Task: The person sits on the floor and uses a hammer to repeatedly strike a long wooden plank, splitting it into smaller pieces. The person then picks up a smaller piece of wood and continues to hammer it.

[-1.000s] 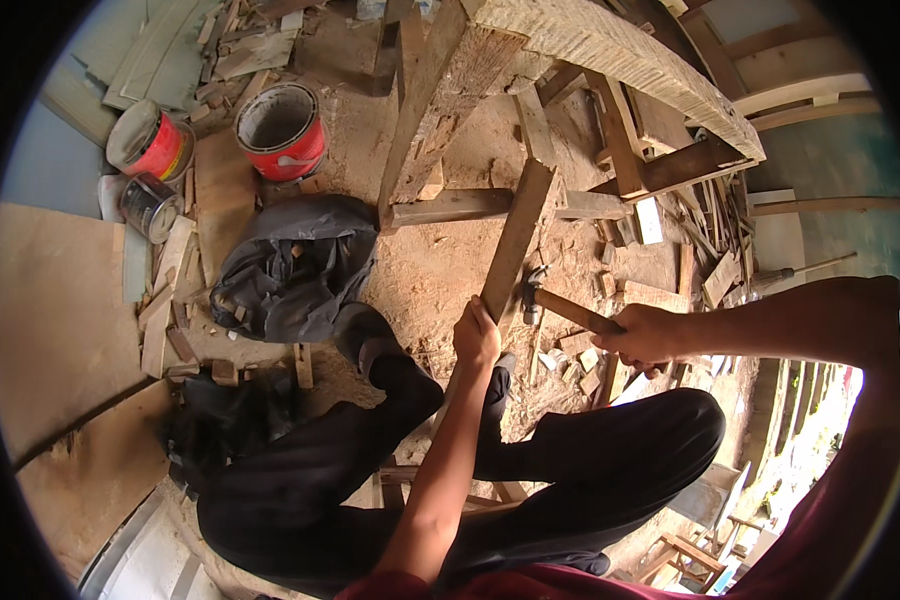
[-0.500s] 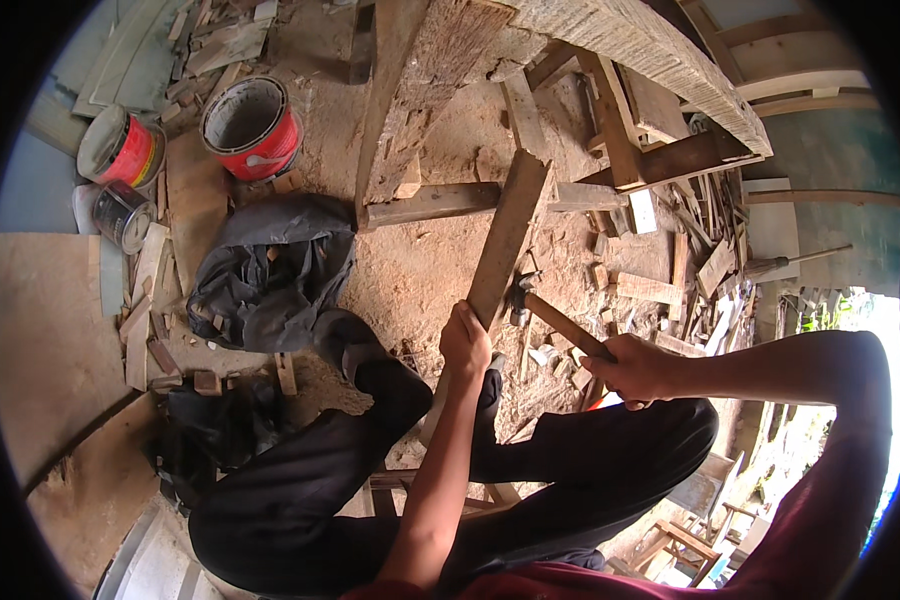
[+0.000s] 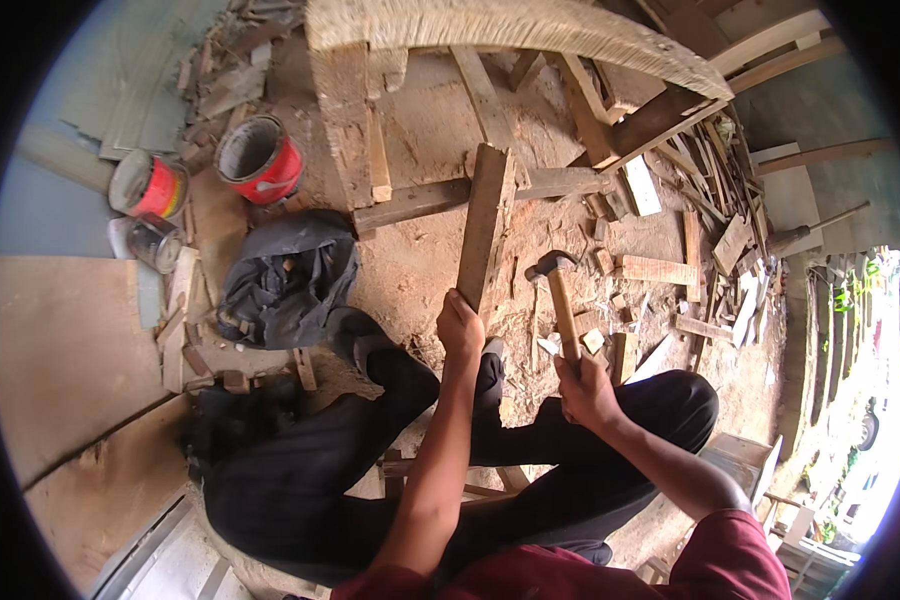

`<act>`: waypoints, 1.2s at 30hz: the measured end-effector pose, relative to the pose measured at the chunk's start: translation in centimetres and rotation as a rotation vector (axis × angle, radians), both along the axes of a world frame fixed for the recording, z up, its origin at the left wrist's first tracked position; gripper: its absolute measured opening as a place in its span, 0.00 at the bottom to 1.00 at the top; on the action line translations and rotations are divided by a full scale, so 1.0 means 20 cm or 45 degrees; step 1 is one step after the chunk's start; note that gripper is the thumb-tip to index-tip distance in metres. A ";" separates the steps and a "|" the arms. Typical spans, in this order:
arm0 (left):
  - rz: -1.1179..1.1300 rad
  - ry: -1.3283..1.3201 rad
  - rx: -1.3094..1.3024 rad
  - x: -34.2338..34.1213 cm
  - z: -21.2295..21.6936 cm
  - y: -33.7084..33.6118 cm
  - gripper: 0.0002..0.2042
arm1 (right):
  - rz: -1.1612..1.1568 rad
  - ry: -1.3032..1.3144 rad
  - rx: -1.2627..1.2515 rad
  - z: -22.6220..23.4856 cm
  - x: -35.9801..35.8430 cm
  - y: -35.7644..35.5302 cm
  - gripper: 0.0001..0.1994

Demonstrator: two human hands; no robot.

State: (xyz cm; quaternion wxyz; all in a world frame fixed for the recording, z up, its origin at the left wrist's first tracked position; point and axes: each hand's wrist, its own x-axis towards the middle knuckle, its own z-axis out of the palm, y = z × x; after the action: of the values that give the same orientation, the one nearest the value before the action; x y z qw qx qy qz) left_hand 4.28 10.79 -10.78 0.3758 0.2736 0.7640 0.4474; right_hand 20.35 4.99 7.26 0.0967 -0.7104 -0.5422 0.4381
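1. Left hand (image 3: 461, 326): fingers clamped on the board (image 3: 487, 220).
2. Right hand (image 3: 588, 392): fingers wrapped around the hammer (image 3: 564, 312) by its handle.
3. Hammer: wooden handle, dark claw head, right of the board, apart from it.
4. Board: brown, rough-edged, slanting; its far end overlaps a rail (image 3: 415, 207), contact unclear.

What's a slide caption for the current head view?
Left hand grips a wooden board; right hand holds a hammer beside it.

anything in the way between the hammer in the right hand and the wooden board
Nothing visible: the hammer in the right hand and the wooden board in the left hand have only a gap between them, with floor behind.
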 end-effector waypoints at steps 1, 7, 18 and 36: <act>0.000 -0.001 0.067 0.01 0.02 0.00 0.23 | -0.096 0.060 -0.045 0.04 -0.03 -0.05 0.20; 0.096 0.427 0.260 -0.12 0.00 0.00 0.20 | -0.005 -0.070 0.434 0.07 -0.28 -0.29 0.18; -0.327 -0.544 0.779 -0.22 0.75 -0.31 0.12 | 0.062 -0.106 0.721 -0.10 -0.15 -0.68 0.15; -1.100 0.784 0.559 -0.62 1.09 -0.77 0.10 | 0.102 0.630 0.173 0.01 -0.15 -0.84 0.18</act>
State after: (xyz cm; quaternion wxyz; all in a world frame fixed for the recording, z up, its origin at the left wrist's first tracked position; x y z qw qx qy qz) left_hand -8.10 -4.54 11.11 0.2190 0.7503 0.5463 0.3010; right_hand 17.31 -11.78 7.43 0.2563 -0.5515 -0.5580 0.5646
